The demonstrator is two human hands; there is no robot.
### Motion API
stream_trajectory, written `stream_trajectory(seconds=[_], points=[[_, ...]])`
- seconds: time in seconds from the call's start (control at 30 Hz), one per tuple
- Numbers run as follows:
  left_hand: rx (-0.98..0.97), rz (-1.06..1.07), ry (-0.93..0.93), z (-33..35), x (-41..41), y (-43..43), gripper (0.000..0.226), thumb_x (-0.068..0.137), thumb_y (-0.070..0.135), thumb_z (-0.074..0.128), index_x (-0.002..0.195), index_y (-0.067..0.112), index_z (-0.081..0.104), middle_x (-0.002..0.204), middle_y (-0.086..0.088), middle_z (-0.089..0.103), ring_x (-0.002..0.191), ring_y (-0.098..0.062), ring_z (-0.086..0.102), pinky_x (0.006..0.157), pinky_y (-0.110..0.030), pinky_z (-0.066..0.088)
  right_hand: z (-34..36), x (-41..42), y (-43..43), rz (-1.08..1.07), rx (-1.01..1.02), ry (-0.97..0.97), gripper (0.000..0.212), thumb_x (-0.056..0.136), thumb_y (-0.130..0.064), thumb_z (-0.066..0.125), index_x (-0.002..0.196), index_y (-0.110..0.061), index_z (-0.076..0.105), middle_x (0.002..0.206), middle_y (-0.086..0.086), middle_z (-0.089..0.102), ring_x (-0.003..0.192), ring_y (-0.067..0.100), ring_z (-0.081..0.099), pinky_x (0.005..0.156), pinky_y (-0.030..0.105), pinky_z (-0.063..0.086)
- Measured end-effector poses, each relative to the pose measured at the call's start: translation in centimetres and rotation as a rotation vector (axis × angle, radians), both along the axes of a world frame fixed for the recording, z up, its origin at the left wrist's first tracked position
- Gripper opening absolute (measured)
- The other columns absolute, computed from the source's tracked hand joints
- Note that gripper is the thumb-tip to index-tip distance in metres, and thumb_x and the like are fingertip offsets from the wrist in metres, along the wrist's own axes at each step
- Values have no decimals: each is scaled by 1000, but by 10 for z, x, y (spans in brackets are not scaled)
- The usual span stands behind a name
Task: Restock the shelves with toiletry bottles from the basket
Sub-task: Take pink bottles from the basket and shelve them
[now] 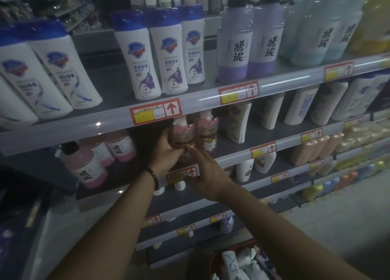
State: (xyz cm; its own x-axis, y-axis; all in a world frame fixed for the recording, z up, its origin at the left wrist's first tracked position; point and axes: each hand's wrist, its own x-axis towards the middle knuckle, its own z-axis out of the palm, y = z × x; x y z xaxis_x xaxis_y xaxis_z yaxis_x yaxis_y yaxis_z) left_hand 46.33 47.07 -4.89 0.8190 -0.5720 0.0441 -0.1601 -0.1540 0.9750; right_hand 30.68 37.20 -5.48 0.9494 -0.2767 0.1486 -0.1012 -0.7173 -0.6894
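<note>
I read 搓泥 on the purple bottles (pixel 234 47) upper right and the pink bottles (pixel 88 170) lower left; the price tags (pixel 155 111) show red up-arrows.

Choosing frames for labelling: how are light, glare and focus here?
Head view: dim and bluish; glare streaks on the top rail; wide-angle bend bows the shelves; the pink bottle in the left hand sits in shadow, its label unreadable; far-left bottles look soft.

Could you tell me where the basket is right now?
In the head view, the basket sits at the bottom, right of centre, below the shelves, partly behind the right forearm.
</note>
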Motion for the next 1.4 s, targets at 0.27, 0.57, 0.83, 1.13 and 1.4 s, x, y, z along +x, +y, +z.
stream_trajectory(seconds=[0.27,0.57,0.83,1.13,1.4], points=[[30,-9,-5,2,0,-1,62,77,31,87,123,61,59,129,18,71,126,-13,65,108,-54,54,-3,4,1,13,34,11,90,95,-25,77,166,-23,22,161,7,41,143,25,46,107,22,34],[72,-51,-36,-2,-3,1,75,72,41,94,136,43,55,135,13,67,130,-14,62,112,-49,50,-16,18,-46,-472,139,-326,71,84,-53,82,135,-24,42,129,3,56,114,22,62,92,45,61],[79,134,-47,-9,-17,-9,75,75,22,96,132,31,49,127,10,65,122,-16,64,99,-34,53,-11,55,-81,-418,146,1,87,65,-62,88,133,-30,45,128,-2,63,115,23,65,96,43,60],[83,166,-41,-11,-19,-12,76,80,20,93,143,25,51,135,5,65,121,-13,61,95,-27,49,-12,58,-81,-393,219,-41,74,75,-39,92,132,-25,47,124,-2,67,111,23,68,93,40,61],[88,150,-46,-9,-21,-17,80,79,23,93,147,26,51,138,7,65,122,-12,61,93,-23,50,-12,52,-86,-386,258,-70,73,78,-33,92,134,-24,47,128,-1,67,113,24,67,92,35,57]])
